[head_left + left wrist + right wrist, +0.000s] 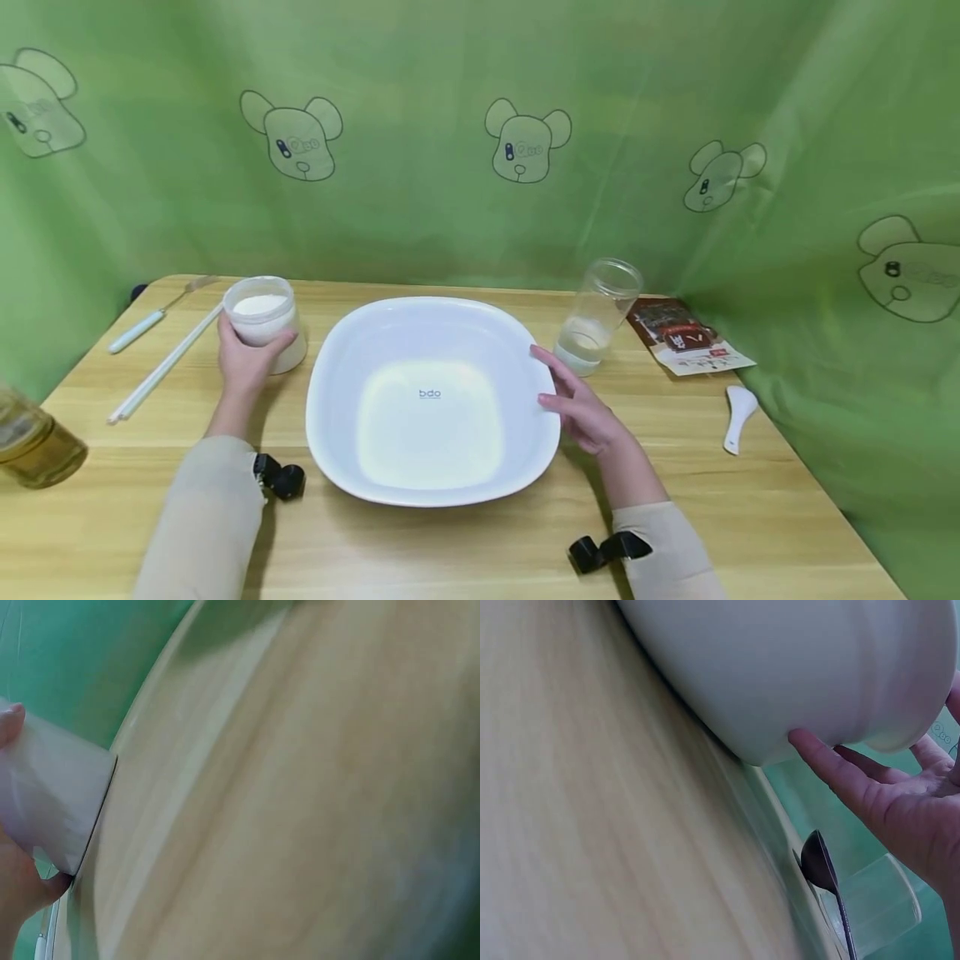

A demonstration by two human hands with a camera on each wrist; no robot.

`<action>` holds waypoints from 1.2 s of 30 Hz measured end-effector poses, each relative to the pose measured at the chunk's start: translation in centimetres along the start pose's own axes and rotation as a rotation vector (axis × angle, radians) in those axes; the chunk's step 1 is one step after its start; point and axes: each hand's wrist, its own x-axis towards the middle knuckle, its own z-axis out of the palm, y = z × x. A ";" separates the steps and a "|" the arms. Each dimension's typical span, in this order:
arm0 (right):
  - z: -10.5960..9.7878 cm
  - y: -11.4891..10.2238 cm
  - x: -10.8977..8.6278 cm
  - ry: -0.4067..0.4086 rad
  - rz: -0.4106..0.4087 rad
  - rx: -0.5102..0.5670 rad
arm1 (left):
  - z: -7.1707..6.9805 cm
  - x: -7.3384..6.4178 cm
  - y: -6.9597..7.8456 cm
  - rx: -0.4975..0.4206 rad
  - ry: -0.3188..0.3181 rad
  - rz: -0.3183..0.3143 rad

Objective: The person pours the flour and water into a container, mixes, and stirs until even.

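Note:
My left hand [251,354] grips a clear jar of white powder [285,333] at the back left, fingers and thumb around its side. In the left wrist view the jar [56,791] has its base at the tabletop. A large white basin [431,454] marked "bdo" sits in the middle. My right hand [588,412] holds the basin's right rim; the right wrist view shows one fingertip against the outer wall of the basin [780,667]. Just beyond this hand stands a clear tall jar [585,337] with clear liquid low inside.
A blue-handled tool [138,331] and white chopsticks [165,367] lie left. A jar of amber liquid [45,450] is at the left edge. Right are a brown-and-white packet [682,337] and white spoon [738,417]. A dark spoon [819,862] shows in the right wrist view.

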 end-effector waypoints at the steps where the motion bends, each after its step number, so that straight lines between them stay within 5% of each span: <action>1: 0.0 0.0 0.0 0.001 0.000 0.001 | 0.0 0.0 0.0 0.003 0.002 -0.004; 10: 0.1 0.1 0.0 0.002 0.003 0.007 | -0.1 -0.2 -0.1 0.011 0.039 -0.009; 20: 0.1 0.1 0.0 -0.001 -0.005 0.003 | -0.7 -0.6 0.6 0.006 0.012 0.019; 36: -0.1 0.0 -0.1 0.009 0.001 0.000 | -2.3 -1.2 6.7 0.016 -0.116 0.136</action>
